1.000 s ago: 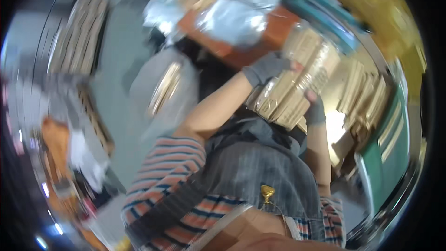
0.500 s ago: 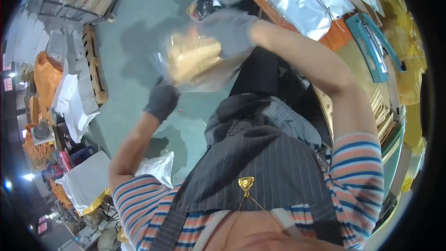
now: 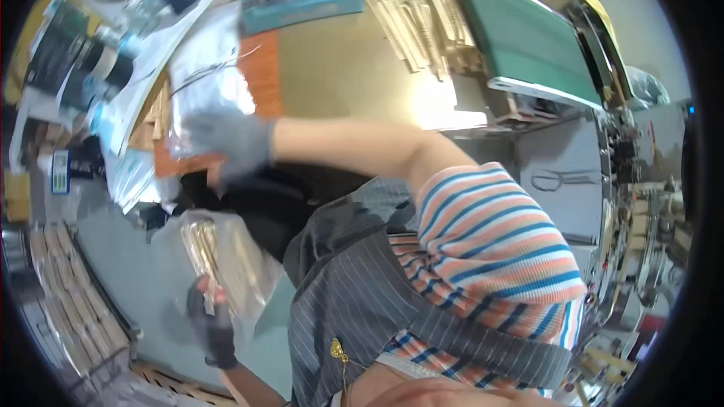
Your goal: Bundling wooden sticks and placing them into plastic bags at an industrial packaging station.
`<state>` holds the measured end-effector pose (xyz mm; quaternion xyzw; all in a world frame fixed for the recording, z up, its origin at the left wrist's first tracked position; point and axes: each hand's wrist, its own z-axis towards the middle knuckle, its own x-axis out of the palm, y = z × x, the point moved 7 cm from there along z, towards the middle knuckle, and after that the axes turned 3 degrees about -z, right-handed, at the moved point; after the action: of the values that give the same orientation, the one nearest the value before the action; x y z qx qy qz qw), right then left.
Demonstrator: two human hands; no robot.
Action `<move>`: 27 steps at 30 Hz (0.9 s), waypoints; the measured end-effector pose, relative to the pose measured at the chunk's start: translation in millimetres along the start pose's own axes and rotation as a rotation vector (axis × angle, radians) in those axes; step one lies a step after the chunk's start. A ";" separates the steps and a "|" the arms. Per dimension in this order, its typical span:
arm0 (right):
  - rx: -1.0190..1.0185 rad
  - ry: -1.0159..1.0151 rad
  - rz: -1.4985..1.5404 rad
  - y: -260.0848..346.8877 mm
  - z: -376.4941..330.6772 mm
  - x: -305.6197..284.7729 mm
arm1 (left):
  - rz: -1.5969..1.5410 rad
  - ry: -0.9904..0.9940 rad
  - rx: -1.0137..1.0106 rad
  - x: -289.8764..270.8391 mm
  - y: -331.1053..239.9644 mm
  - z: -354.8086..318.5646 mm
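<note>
My left hand [image 3: 211,324], in a dark grey glove with bare fingertips, is closed on a clear plastic bag [image 3: 260,256] at the lower left. Pale wooden pieces [image 3: 204,245] show inside or against the bag; the plastic blurs which. My right hand [image 3: 234,143], also gloved in grey, reaches across to the edge of a pile of clear plastic bags [image 3: 207,68] on an orange-brown board [image 3: 260,75]. Its fingers are smeared by motion, so whether they grip anything cannot be made out. A dark cord [image 3: 215,69] lies over the pile.
A teal sealer-like device [image 3: 302,9] stands behind the board. Bundles of wooden slats [image 3: 422,26] lie on the tabletop beside a green board [image 3: 524,38]. Scissors [image 3: 562,179] rest on a grey surface to the right. Wrapped bundles [image 3: 79,294] fill a rack at lower left.
My view has swung to the right, toward the worktable. The right hand has left the bag of wooden pieces and moved over the plastic pile; the left hand now holds the bag.
</note>
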<state>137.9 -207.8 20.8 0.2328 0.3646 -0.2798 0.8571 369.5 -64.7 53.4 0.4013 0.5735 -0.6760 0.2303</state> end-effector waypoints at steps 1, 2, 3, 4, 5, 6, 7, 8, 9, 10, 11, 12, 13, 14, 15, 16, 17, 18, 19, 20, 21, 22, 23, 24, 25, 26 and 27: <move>0.347 -0.100 0.274 -68.9 -29.3 -48.2 | -0.122 0.027 0.031 4.0 -21.1 25.7; 0.403 -0.153 -0.327 -131.1 -66.0 -82.8 | -0.128 0.048 0.070 18.2 -41.3 51.4; 0.859 -0.135 -0.330 -207.7 -121.8 -128.3 | -0.179 0.107 0.159 33.8 -65.0 73.5; 1.204 0.228 -0.135 -257.0 -160.0 -166.5 | -0.223 0.149 0.232 49.5 -88.3 94.1; 1.178 -0.086 -0.901 -276.0 -222.2 -234.6 | -0.406 0.206 0.017 79.0 -116.2 116.3; 1.441 0.001 -0.633 -311.1 -287.9 -265.9 | -0.398 0.272 0.204 113.7 -126.1 142.6; 1.479 -0.041 -0.666 -297.6 -302.6 -286.7 | -0.392 0.338 0.195 142.1 -141.3 162.1; 1.600 -0.122 -0.734 -301.7 -353.9 -303.5 | -0.485 0.352 0.225 174.5 -165.3 180.5; 1.719 -0.198 -0.795 -307.6 -395.2 -305.3 | -0.466 0.385 0.276 207.6 -188.0 202.1; 1.821 -0.052 -0.593 -312.8 -395.4 -290.7 | -0.616 0.382 0.267 245.7 -193.3 224.4; 1.906 0.093 -0.386 -307.1 -389.0 -279.5 | -0.525 0.326 0.326 276.2 -203.3 249.1; 1.943 0.050 -0.357 -303.9 -388.0 -281.7 | -0.439 0.285 0.394 308.2 -219.5 273.3; 1.956 -0.103 -0.294 -297.6 -384.3 -285.8 | -0.503 0.372 0.280 345.8 -226.5 300.4; 1.988 -0.153 -0.250 -303.2 -405.3 -291.7 | -0.571 0.478 0.174 386.0 -242.3 318.4; 2.020 -0.199 -0.197 -306.7 -423.2 -291.2 | -0.576 0.451 0.103 418.2 -253.8 335.5; 1.974 -0.180 -0.209 -304.3 -408.7 -286.2 | -0.576 0.400 0.023 438.9 -260.3 354.1; 1.922 -0.163 -0.220 -300.0 -386.4 -278.1 | -0.789 0.547 -0.159 461.6 -271.1 362.3; 1.827 -0.077 -0.332 -301.1 -374.8 -271.7 | -0.999 0.707 -0.344 483.5 -285.9 353.9; 1.779 0.004 0.062 -292.6 -360.4 -251.0 | -1.152 0.919 -0.410 475.6 -316.5 330.0; 1.748 0.068 0.147 -290.0 -358.4 -233.6 | -1.040 0.832 -0.314 482.6 -316.7 331.2; 1.693 -0.076 0.194 -291.6 -368.9 -210.8 | -0.926 0.741 -0.222 484.9 -313.8 334.4; 1.672 -0.194 0.412 -277.1 -357.4 -199.4 | -0.944 0.726 -0.310 475.5 -306.2 325.9; 1.641 -0.319 0.622 -261.7 -346.6 -195.5 | -0.985 0.826 -0.315 466.7 -305.3 314.7; 1.644 -0.411 0.842 -263.6 -354.4 -177.8 | -0.958 0.785 -0.266 451.7 -303.7 310.0; 1.609 -0.433 1.053 -261.9 -355.5 -166.9 | -0.926 0.750 -0.218 439.1 -302.2 303.7; 1.600 -0.430 1.020 -264.3 -358.0 -163.8 | -0.921 0.750 -0.230 432.9 -300.6 298.8; 1.592 -0.428 0.984 -264.2 -360.5 -160.5 | -0.937 0.726 -0.215 426.5 -300.8 295.6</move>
<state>-304.7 -134.8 -135.1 0.8177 -0.2350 -0.0907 0.5176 -188.8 -214.0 -107.2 0.2854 0.7966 -0.4633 -0.2634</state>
